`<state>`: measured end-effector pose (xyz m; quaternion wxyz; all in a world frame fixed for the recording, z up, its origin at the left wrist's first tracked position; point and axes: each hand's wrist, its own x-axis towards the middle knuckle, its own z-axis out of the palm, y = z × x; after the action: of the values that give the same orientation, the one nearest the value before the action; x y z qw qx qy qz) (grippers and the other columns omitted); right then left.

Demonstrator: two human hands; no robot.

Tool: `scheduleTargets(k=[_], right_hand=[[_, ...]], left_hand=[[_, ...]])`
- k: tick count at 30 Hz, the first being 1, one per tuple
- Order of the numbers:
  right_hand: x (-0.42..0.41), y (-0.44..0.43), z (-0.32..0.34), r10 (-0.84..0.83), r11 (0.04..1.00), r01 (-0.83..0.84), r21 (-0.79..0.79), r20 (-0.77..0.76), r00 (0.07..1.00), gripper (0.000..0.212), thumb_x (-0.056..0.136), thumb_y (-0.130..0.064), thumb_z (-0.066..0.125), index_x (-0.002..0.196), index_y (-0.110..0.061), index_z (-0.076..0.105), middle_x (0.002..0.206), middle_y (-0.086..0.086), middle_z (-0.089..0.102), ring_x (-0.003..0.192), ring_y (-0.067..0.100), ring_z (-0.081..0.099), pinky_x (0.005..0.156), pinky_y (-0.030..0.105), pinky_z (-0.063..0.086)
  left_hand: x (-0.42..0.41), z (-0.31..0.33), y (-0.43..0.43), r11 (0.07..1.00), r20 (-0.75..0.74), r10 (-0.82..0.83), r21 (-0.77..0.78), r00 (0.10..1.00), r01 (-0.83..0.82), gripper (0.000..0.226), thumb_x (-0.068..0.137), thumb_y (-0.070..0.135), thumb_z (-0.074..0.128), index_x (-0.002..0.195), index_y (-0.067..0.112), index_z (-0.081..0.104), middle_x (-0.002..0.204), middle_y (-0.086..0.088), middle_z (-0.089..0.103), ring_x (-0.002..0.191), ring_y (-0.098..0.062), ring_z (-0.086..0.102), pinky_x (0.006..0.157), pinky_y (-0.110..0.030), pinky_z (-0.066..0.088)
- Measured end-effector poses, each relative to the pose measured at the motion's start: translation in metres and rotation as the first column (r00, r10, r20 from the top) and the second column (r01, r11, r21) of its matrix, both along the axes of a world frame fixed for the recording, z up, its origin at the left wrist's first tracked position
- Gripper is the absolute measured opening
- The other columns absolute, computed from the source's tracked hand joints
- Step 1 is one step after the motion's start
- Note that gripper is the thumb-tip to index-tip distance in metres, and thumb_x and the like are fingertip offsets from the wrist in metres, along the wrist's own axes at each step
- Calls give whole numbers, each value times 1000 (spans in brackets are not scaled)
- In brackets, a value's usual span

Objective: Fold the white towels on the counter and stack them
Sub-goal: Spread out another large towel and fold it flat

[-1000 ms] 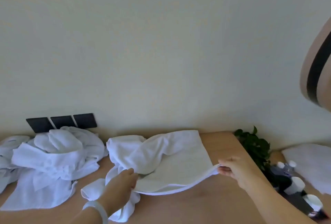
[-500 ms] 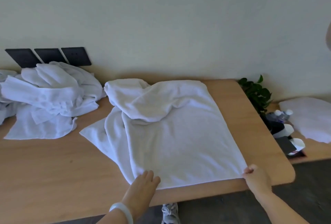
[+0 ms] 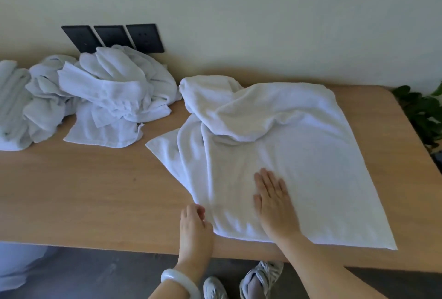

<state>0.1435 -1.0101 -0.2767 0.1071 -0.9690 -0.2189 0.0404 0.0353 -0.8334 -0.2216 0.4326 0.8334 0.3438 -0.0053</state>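
Observation:
A large white towel (image 3: 299,155) lies spread on the wooden counter (image 3: 83,191), smooth at its near end and bunched into folds at the far left. My right hand (image 3: 272,200) presses flat on its near part, fingers straight. At the towel's near-left corner my left hand (image 3: 195,224), which has a pale bangle on its wrist, has its fingers curled on the edge. A crumpled pile of white towels (image 3: 114,93) sits at the back left, apart from both hands.
More rumpled towels (image 3: 14,102) lie at the far left edge. Three black wall sockets (image 3: 112,35) sit behind the pile. A green plant (image 3: 423,112) stands past the counter's right end. The counter's front edge runs just below my hands, with my shoes (image 3: 260,274) beneath it.
The towel was pulled toward the front edge and laid flat. My right hand let go of the near-right corner and moved left onto the cloth; my left hand stays at the near-left corner.

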Motion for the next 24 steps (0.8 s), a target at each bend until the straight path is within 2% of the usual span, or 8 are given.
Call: scheduleTargets(k=[2,4,7,10,14,18,20,24], right_hand=[[-5,-17,-7,-32,999,33,-29,36,999,57,99,-29,25,152,-11,34,160,7,28,148,22,25,119,45,20],[-9,-36,-8,-77,996,79,-34,58,995,57,99,-30,26,152,-11,34,160,7,29,148,23,26,119,46,21],[-13,-57,-5,-156,986,160,-39,86,984,55,95,-27,31,142,-4,49,151,14,43,140,32,40,115,49,27],[-4,-32,7,-159,987,161,-7,128,979,47,89,-19,32,119,1,62,130,20,56,121,42,53,106,50,37],[-1,30,1,-86,995,81,61,68,994,48,89,-9,30,126,3,58,135,18,55,127,34,52,110,39,28],[-12,36,-14,-113,990,107,96,58,992,53,95,-16,28,144,1,42,153,14,38,144,25,30,122,37,11],[-11,36,-11,-73,995,68,78,68,995,57,97,-26,27,147,-3,40,155,13,36,146,26,30,120,43,17],[-9,38,-14,-23,1000,23,-5,64,998,58,97,-33,25,151,-14,36,159,14,29,147,29,25,119,49,18]], left_hand=[[6,-4,21,946,-118,260,-169,958,-277,15,91,0,48,96,13,51,96,-3,60,87,-21,59,68,-29,44],[14,-8,34,789,-196,400,-423,895,-445,19,92,-6,44,102,7,54,90,-10,70,80,-25,70,69,-36,54],[26,0,30,492,-241,483,-720,842,-489,17,95,-14,41,104,-6,53,91,-24,70,78,-35,71,65,-40,62],[29,11,13,369,-261,458,-814,850,-449,15,96,-13,43,100,-10,57,83,-24,70,69,-30,68,54,-30,59],[25,4,9,505,-218,385,-763,896,-403,22,95,-13,42,108,-8,60,82,-18,73,64,-24,67,56,-27,55],[35,-2,67,845,-47,458,-289,888,-451,34,91,-4,52,119,14,51,115,-5,58,88,-19,63,75,-31,47],[47,-4,101,904,-4,417,-96,909,-416,53,89,-4,56,137,14,40,127,-6,44,101,-19,51,85,-32,41],[76,-12,143,963,25,271,2,962,-271,86,87,1,63,154,30,17,131,-8,35,125,-25,33,111,-44,31]])
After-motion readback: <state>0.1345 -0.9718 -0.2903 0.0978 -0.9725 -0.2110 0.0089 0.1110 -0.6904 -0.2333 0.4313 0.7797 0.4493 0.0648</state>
